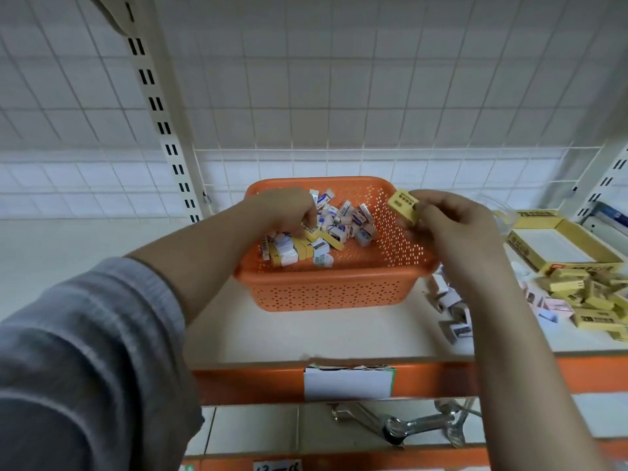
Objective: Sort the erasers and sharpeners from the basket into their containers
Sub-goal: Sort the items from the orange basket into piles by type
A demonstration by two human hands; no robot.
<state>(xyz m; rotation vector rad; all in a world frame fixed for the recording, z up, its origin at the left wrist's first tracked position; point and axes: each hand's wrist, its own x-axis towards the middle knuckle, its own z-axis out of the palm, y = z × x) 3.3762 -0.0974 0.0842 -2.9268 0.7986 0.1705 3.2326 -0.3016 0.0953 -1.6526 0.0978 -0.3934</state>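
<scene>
My right hand pinches a yellow box; my left hand curls into the basket, grip unclear. Carry it right to the open yellow container.

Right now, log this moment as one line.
left hand: reaching into orange basket, picking among small boxes | right hand: holding yellow box over basket | open yellow carton: right, on shelf

Both forearms extended forward, the left arm in a grey sleeve pushed up to mid-forearm: left hand turned palm down with fingers curled downward, right hand raised, fingers and thumb curled together in a pinch.
</scene>
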